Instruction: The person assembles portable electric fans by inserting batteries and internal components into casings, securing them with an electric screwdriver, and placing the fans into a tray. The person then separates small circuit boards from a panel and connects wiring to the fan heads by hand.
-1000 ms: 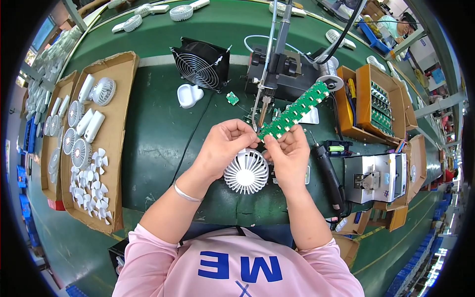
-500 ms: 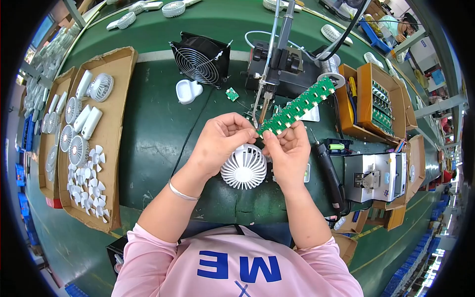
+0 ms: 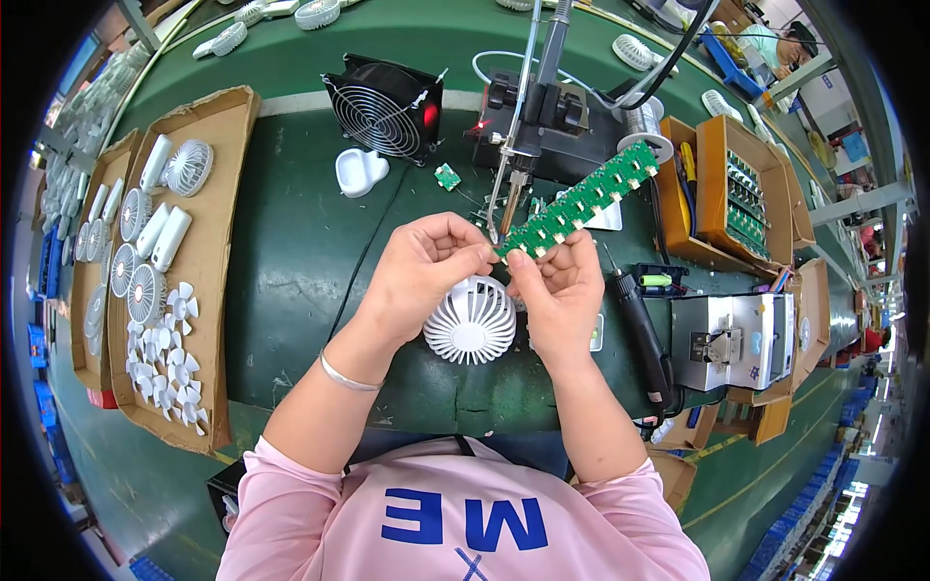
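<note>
My right hand (image 3: 559, 295) grips the lower end of a long green circuit board strip (image 3: 586, 201), thumb on top. The strip slants up to the right and carries a row of small white parts. My left hand (image 3: 434, 266) is closed in a pinch against the strip's lower left end; what lies between its fingertips is hidden. Right above that end is the tip of a soldering iron (image 3: 510, 201) mounted on a stand (image 3: 552, 126). Beneath my hands a white fan cage (image 3: 470, 324) rests on the green bench, partly covered by them.
A black cooling fan (image 3: 383, 111) and a white dish-like part (image 3: 360, 172) stand at the back. On the left, a cardboard tray (image 3: 215, 290) holds fan bodies and blades. To the right are a screwdriver-like tool (image 3: 644, 339), a grey-white machine (image 3: 731, 339) and boxed circuit boards (image 3: 746, 208).
The view has shifted slightly, so the bench things sit a little further left and up. Red light now shows on the cooling fan and the stand. Both hands keep their hold.
</note>
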The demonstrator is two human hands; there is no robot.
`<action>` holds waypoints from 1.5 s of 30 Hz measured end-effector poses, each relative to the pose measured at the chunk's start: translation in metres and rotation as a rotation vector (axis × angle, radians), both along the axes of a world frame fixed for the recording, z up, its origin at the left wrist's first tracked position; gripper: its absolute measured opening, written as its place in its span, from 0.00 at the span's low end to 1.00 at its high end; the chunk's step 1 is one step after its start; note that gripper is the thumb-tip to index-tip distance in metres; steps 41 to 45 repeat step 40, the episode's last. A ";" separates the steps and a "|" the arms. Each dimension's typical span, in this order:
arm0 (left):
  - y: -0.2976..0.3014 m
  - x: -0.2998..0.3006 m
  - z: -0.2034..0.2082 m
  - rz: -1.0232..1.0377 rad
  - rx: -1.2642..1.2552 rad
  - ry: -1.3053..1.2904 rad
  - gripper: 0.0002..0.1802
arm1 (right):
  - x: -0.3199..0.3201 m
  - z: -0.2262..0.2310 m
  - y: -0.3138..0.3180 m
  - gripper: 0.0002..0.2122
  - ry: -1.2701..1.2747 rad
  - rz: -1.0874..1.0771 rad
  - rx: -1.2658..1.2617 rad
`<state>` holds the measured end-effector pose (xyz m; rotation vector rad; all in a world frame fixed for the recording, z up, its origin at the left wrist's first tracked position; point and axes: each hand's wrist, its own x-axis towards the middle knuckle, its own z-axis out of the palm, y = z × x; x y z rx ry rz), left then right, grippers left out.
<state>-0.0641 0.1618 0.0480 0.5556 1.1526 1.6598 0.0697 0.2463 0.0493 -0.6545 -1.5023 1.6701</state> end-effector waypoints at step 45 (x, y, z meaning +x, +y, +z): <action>-0.004 -0.001 -0.006 -0.035 -0.080 0.057 0.09 | 0.007 -0.009 0.005 0.12 -0.104 0.007 -0.059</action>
